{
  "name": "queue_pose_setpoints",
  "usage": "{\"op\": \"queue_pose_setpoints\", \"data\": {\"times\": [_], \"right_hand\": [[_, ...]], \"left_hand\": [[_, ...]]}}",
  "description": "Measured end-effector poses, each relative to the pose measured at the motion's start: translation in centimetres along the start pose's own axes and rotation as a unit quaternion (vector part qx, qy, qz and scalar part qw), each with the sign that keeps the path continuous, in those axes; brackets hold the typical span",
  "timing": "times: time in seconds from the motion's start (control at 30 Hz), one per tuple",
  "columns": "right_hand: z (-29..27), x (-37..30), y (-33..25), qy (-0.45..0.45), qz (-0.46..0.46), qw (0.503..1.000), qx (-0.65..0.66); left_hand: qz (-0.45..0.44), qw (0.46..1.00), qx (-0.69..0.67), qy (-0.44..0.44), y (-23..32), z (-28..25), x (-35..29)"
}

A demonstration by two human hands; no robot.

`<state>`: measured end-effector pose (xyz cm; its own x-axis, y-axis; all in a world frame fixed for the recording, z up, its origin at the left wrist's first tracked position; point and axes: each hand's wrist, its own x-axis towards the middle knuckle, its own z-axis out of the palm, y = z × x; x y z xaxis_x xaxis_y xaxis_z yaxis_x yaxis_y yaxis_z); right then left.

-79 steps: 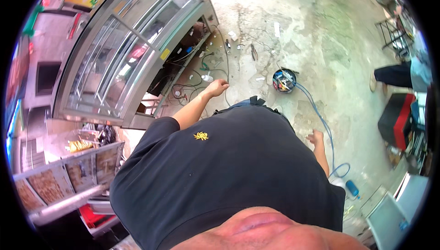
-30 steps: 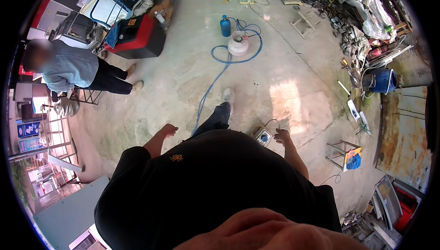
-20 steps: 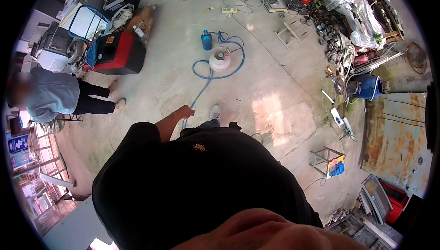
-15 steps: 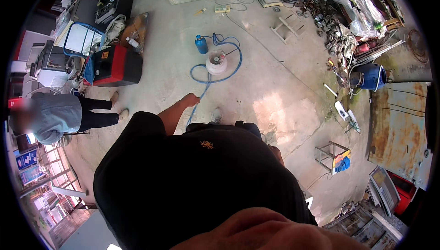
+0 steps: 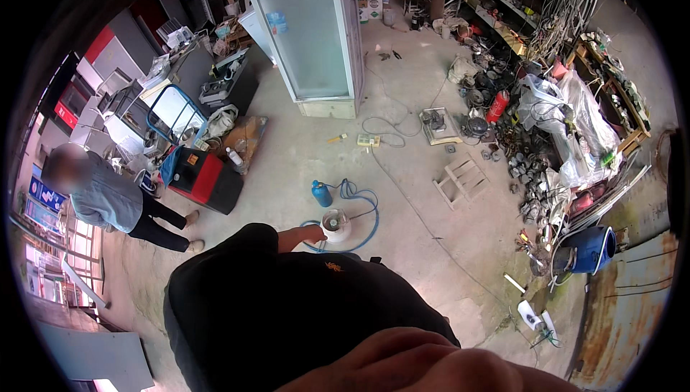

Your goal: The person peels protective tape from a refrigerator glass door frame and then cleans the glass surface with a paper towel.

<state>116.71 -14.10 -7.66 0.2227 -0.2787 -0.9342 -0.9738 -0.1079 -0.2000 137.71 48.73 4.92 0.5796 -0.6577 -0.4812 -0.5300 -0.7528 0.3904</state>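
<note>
My left hand (image 5: 313, 234) reaches forward past the dark shirt, its fingers closed. The blue hose (image 5: 370, 230) runs right by it and seems to be in its grip, though the fingers are small here. Just right of the hand, in the picture, stands a squat white canister (image 5: 335, 228) with a round, greyish fitting on its top. Behind that is an upright small blue cylinder (image 5: 321, 193), and the hose coils around the canister. Of my right hand (image 5: 447, 319) only a sliver shows beyond the shirt's right edge; its fingers are hidden.
A glass-doored cabinet (image 5: 309, 40) stands ahead. At left are a black-and-red box (image 5: 208, 180) and a person (image 5: 118, 194). Metal parts and scrap (image 5: 535, 183) heap up at right, near a blue barrel (image 5: 593, 250). A thin cable (image 5: 410, 205) crosses the floor.
The view has tipped up, bringing more of the cabinet and far shelves into sight. My left hand is closer to the white canister than before. My right hand shows less.
</note>
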Motion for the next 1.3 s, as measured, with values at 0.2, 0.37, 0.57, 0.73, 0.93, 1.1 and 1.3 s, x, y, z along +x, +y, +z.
{"op": "queue_pose_setpoints", "data": {"times": [0.2,0.37,0.57,0.73,0.93,1.1,1.3], "right_hand": [[-9.5,-2.7,-15.0,0.079,-0.083,0.988,0.105],[-6.0,-2.5,-26.0,0.029,-0.098,0.991,0.091],[0.2,-1.9,-32.4,-0.075,-0.055,0.995,-0.046],[1.3,-0.6,-43.8,-0.153,-0.034,0.983,-0.091],[3.3,-5.7,-63.3,-0.172,-0.094,0.949,-0.245],[3.4,5.6,-73.0,-0.118,-0.087,0.939,-0.313],[8.2,7.0,-91.9,-0.116,-0.160,0.917,-0.346]], "left_hand": [[0.116,0.990,0.076,0.006,-0.5,-4.0,7.9],[0.044,0.998,-0.047,-0.027,-4.4,-1.5,10.7],[-0.129,0.969,-0.212,-0.001,-11.4,-12.2,16.8],[-0.246,0.914,-0.287,0.146,-20.4,-19.0,20.8],[-0.397,0.759,-0.479,0.193,-21.3,-21.9,18.3],[-0.457,0.596,-0.629,0.202,-19.1,-20.4,15.0],[-0.600,0.386,-0.691,0.116,-15.3,-18.6,10.5]]}}
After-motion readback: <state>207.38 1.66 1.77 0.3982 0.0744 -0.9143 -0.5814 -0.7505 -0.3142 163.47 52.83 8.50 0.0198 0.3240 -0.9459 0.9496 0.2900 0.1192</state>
